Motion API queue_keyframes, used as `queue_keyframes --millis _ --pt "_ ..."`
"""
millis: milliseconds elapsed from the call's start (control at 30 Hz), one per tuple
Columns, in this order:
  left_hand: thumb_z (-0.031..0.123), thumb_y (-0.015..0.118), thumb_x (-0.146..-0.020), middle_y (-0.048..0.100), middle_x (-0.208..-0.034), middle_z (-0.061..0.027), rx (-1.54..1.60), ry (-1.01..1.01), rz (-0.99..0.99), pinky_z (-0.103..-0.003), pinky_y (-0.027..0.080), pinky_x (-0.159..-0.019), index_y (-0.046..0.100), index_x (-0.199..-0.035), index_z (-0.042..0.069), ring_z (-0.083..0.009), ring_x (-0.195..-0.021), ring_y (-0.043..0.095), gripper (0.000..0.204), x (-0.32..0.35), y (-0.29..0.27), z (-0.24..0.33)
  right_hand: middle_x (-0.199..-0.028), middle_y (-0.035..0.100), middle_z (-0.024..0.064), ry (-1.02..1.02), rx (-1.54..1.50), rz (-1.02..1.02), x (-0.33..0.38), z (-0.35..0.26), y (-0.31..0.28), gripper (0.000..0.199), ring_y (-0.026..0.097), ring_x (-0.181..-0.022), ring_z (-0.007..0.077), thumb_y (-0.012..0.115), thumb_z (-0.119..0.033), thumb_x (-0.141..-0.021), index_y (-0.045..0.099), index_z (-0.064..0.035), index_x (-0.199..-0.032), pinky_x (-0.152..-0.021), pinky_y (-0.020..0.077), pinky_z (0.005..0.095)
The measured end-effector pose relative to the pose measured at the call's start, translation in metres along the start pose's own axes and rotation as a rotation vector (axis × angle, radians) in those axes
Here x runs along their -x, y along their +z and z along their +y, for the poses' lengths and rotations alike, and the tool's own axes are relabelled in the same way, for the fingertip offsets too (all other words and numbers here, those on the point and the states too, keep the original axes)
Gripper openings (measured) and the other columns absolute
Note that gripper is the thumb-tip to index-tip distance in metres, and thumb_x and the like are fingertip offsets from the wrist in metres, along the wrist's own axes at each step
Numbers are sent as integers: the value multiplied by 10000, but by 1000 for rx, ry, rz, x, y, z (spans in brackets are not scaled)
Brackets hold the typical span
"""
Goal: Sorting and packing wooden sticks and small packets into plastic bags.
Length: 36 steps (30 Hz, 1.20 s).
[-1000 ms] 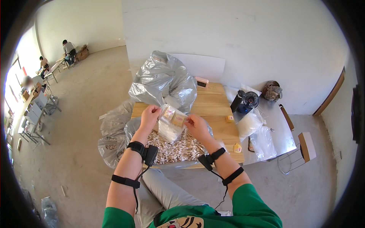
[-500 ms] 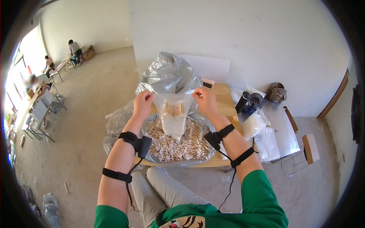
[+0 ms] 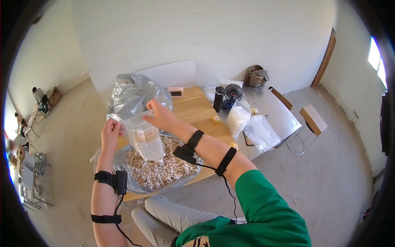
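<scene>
One corner of the bag (image 3: 145, 140) is pinched in the left hand (image 3: 109, 132); the right hand (image 3: 163, 118), now closer and part-curled, leaves it less stretched, its hold unclear.

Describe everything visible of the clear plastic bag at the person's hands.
The clear plastic bag looks thin and creased, its upper part slack, its lower part filled with small packs showing tan patches above whitish layers. It hangs tilted, lower end to the right, over a heap of cotton swabs; contact with them is unclear. The left hand pinches its upper left corner; the right hand is by its upper right edge, grip unclear.
</scene>
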<state>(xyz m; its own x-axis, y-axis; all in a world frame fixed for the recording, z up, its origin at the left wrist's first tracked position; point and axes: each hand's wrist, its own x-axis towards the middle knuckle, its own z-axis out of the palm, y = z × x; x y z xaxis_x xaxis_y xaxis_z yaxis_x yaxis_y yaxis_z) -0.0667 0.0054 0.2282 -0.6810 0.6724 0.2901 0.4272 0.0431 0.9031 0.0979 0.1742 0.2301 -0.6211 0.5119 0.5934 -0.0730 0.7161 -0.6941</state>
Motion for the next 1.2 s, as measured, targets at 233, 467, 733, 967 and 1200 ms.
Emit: queue_keyframes --millis 233,467,733,967,1200 --pt "196 464 -944 615 -876 -32 135 26 -64 -253 499 -670 514 -900 64 -93 -808 596 148 0 15 -4 -901 623 143 -70 299 -362 14 4 35 280 583 -919 345 648 -314 -759 596 -64 -872 -768 475 406" --pt "399 398 -957 600 -947 -104 38 -42 60 -344 459 -778 487 -1035 61 -196 -946 586 358 27 18 -62 -809 597 188 -149 232 -256 -2 15 13 155 574 -798 382 527 -172 -805 601 -36 -805 -688 452 465" --pt "380 449 -939 563 -1040 -161 -182 5 -68 -368 401 -873 449 -1154 16 -258 -1026 527 422 88 44 -160 -827 593 186 -168 211 -127 -14 21 11 134 560 -806 391 508 -138 -825 588 -31 -817 -683 445 462" --pt "302 617 -833 408 -1281 -291 -99 -135 -102 -409 307 -1024 273 -1340 -45 -376 -1227 387 704 123 70 -188 -835 589 186 -165 184 -108 -17 21 27 123 559 -807 390 502 -121 -822 559 -16 -791 -682 437 467" --pt "306 758 -692 237 -1386 -274 -218 -36 -69 -425 266 -1058 89 -1396 -32 -404 -1286 270 1028 122 91 -157 -798 572 200 -228 166 -49 -35 -2 38 63 547 -784 402 540 -76 -794 536 -14 -789 -646 432 449"
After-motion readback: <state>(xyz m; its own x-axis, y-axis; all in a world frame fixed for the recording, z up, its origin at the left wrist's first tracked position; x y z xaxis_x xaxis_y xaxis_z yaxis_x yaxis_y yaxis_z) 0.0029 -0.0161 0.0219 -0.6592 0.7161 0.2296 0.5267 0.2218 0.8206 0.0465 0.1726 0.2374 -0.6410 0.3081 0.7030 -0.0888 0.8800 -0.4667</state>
